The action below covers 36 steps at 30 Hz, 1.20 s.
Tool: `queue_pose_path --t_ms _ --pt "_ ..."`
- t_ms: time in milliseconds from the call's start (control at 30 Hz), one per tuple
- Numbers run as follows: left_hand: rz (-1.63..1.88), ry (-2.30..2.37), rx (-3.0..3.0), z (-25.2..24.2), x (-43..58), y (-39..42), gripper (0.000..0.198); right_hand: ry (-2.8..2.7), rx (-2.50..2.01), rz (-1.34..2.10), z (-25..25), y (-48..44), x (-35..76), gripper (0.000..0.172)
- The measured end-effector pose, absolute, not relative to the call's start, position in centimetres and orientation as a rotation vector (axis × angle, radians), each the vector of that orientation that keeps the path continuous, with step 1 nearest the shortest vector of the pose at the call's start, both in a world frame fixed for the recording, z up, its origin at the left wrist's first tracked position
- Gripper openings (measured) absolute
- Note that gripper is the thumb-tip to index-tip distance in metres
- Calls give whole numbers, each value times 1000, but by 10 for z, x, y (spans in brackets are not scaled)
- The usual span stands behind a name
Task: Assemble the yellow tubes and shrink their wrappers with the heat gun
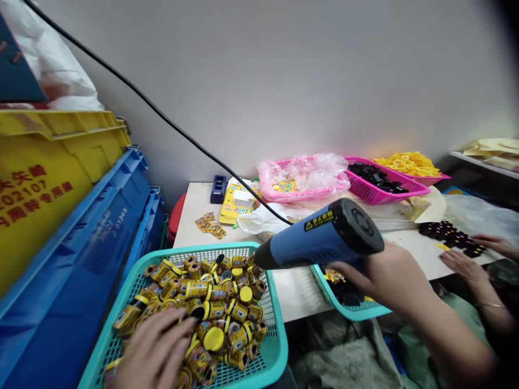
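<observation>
A blue electric heat gun or driver (pixel 312 237) with a black end is gripped in my right hand (pixel 381 275). Its dark nozzle points left, over the rim of a turquoise basket (pixel 279 329). Many small yellow cylindrical containers (pixel 197 289), some with yellow lids, fill that basket. My left hand (pixel 158 346) is over the basket's lower left part, slightly blurred, fingers apart and bent down above the containers; nothing shows held in it. A black cord (pixel 170 121) runs from the upper left down to behind the tool.
Yellow (pixel 52 173) and blue crates (pixel 73 275) are stacked at left. Pink baskets (pixel 365 192) line the wall. Another turquoise basket (pixel 352 312) sits below my right hand. At right, another person's hands (pixel 466 267) touch black pieces (pixel 450 237).
</observation>
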<state>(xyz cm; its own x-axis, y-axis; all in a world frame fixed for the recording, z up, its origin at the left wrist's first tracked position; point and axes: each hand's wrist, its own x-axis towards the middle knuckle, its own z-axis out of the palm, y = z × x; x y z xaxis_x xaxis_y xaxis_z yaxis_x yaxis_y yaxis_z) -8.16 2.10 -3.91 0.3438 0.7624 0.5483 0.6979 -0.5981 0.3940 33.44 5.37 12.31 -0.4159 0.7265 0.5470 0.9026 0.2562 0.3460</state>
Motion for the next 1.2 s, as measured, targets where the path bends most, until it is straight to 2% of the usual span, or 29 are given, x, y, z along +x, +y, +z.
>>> queue_pose_path --t_ms 67,133,233,367,433,500,600,767,867,1000,1100,1200 --pt "970 740 2827 -14 -20 27 33 -2159 -1646 -868 125 53 338 61" --pt "577 520 2902 1 36 36 23 -2098 -1724 -818 126 54 341 63" --pt "43 814 2847 -2 86 57 43 -2041 -1761 -823 128 56 342 62" --pt "-94 1066 2737 -17 84 71 70 -2012 -1739 -802 130 55 349 61" --pt "-249 1092 2593 -9 68 63 67 -2013 -1709 -772 130 52 353 60" --pt "-377 1072 2458 11 53 51 51 -2022 -1677 -751 128 48 358 59" --pt "-363 1006 2407 40 48 47 31 -2012 -1666 -725 125 44 362 60" --pt "-184 1233 2468 39 67 88 46 -1924 -1745 -681 122 42 361 60" --pt "-304 1181 2382 27 66 92 69 -1927 -1733 -687 121 39 359 56" --pt "-402 855 2303 27 48 58 48 -1960 -1705 -633 119 34 357 54" --pt "-172 858 2381 27 38 45 33 -2046 -1608 -619 121 38 349 51" --pt "47 1042 2494 20 32 55 35 -2134 -1465 -674 124 47 335 49"
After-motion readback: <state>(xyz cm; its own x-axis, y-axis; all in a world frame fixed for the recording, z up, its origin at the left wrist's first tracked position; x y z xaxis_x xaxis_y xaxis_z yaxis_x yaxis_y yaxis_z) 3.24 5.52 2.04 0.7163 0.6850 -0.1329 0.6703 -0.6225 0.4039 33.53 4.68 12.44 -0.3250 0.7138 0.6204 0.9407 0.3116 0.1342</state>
